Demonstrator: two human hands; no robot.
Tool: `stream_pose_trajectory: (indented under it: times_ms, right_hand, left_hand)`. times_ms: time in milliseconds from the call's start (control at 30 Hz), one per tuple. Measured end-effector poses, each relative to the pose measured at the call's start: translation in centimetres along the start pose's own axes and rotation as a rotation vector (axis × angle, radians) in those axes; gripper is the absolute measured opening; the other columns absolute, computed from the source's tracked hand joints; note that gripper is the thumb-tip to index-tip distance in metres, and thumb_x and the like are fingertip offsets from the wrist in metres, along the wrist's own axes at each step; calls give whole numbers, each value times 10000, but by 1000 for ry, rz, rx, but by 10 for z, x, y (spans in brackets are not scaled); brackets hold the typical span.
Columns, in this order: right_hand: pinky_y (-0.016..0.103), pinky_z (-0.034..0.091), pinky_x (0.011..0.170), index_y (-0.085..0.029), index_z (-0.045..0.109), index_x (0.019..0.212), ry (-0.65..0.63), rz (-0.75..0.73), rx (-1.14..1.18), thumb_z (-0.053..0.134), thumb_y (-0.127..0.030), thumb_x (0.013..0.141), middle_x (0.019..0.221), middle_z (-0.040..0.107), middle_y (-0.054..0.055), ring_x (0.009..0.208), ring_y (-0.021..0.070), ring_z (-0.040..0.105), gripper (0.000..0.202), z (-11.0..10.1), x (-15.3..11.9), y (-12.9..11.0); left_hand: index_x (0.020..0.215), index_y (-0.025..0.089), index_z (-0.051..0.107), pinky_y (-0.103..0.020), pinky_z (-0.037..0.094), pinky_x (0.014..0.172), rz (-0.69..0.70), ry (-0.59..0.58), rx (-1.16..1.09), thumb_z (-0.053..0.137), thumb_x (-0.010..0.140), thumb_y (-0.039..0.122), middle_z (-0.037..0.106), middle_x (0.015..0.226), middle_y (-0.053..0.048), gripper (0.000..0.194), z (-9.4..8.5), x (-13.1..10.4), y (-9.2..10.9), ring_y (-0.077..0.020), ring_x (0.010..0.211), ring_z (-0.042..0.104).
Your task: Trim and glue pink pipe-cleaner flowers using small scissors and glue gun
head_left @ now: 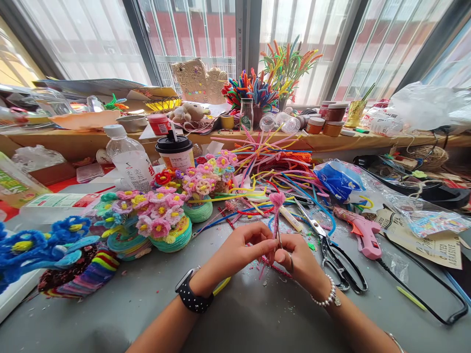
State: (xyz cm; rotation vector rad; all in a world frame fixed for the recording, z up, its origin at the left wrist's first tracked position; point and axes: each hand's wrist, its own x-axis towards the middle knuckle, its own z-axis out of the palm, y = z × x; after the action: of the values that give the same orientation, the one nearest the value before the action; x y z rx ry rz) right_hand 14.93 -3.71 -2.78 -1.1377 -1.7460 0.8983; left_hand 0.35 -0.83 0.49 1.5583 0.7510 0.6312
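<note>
Just in front of me, my left hand pinches a pink pipe cleaner with a fluffy, bunched top that stands upright above the fingers. My right hand is closed on small scissors; a finger loop shows at the thumb, and the thin blades point up beside the pink stem. Both hands nearly touch, and the fingers hide the lower stem. Pink fuzz and clippings lie on the grey table beneath. Right of my right hand rest large black-handled scissors.
Pink pipe-cleaner flowers and blue ones stand in coiled pots at left. Behind them are a plastic bottle and a lidded cup. Loose pipe cleaners pile up ahead. A pink glue gun with a black cord lies right.
</note>
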Motion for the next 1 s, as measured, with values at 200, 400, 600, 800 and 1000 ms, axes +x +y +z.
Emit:
stream_pose_trajectory:
  times_ms: [200, 400, 600, 800, 1000]
  right_hand:
    - [231, 315, 467, -138, 541, 466, 33, 11, -17, 350, -752, 628, 449, 438, 1, 460, 109, 380, 664, -1, 0, 3]
    - [218, 270, 411, -150, 470, 384, 117, 36, -101, 388, -743, 615, 388, 369, -22, 411, 86, 315, 642, 2, 1, 2]
    - [197, 294, 400, -157, 434, 358, 129, 46, -129, 427, -679, 657, 356, 402, -24, 387, 73, 329, 602, 1, 2, -2]
    - [191, 305, 402, -153, 443, 361, 130, 35, -107, 424, -673, 669, 355, 423, -18, 387, 71, 340, 605, 2, 2, 3]
    - [198, 306, 417, -145, 517, 422, 55, 63, -24, 423, -680, 667, 397, 437, -18, 413, 83, 369, 596, 0, 1, 5]
  left_hand:
    - [645, 143, 495, -198, 314, 505, 21, 5, 32, 544, 726, 321, 465, 583, 39, 201, 0, 0, 1, -70, 538, 426]
    - [655, 139, 508, -205, 301, 508, 30, 35, 60, 542, 722, 334, 448, 606, 33, 209, -1, 1, -3, -76, 561, 387]
    - [671, 144, 512, -207, 309, 512, 32, 34, 54, 536, 726, 345, 445, 600, 32, 210, -2, 1, -4, -82, 564, 395]
    - [675, 148, 515, -206, 326, 512, 33, 48, 42, 532, 728, 345, 451, 619, 27, 205, -1, 1, -5, -85, 568, 414]
    - [675, 146, 501, -209, 335, 515, 43, 51, -8, 525, 738, 344, 451, 608, 32, 210, 0, 1, -4, -79, 550, 422]
